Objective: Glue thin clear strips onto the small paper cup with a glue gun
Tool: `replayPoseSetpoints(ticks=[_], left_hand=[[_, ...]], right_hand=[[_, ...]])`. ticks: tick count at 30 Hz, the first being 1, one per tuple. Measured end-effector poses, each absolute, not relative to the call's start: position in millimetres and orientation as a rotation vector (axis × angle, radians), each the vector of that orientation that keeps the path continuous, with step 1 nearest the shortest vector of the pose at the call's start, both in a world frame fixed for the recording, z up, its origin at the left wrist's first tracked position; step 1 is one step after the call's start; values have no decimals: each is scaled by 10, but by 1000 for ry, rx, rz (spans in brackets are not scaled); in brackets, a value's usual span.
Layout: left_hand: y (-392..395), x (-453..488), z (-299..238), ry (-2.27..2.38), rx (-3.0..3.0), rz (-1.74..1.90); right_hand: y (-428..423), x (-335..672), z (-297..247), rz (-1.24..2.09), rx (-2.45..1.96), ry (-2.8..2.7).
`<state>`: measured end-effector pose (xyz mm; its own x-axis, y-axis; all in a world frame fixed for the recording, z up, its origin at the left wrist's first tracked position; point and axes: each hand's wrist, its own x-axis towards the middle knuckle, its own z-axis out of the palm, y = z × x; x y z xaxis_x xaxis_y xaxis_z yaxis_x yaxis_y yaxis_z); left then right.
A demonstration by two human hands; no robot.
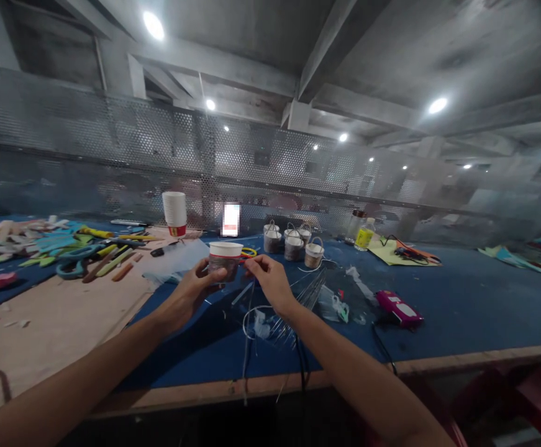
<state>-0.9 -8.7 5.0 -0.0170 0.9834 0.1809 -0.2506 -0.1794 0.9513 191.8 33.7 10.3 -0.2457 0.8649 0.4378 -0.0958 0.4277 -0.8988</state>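
Note:
A paper cup (225, 249) with a white rim and a red band is upright in my left hand (198, 280), fingers and thumb closed around its side. Grey-brown wrapping covers the part of the cup below the red band. Just right of the cup, my right hand (270, 282) is closed in a pinch. A thin grey cord (248, 338) runs down from its fingertips over the table's front edge. Behind the hands lies a yellow-handled tool (250, 252), partly hidden. Several small wrapped cups with looped handles (293, 246) stand farther back.
A stack of paper cups (174, 211) stands at back left, near scissors (77, 257) and colored strips. Loose wires (298, 307) lie ahead of my right forearm. On the right are a purple box (398, 308), a yellow-labelled bottle (365, 236) and yellow paper (398, 251). A mesh partition borders the back.

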Motion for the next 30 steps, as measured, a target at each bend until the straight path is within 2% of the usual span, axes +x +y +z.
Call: replayPoseSetpoints(ticks=[30], left_hand=[[-79, -30, -23, 748, 1180, 1296]], right_hand=[[373, 1935, 74, 935, -774, -1530]])
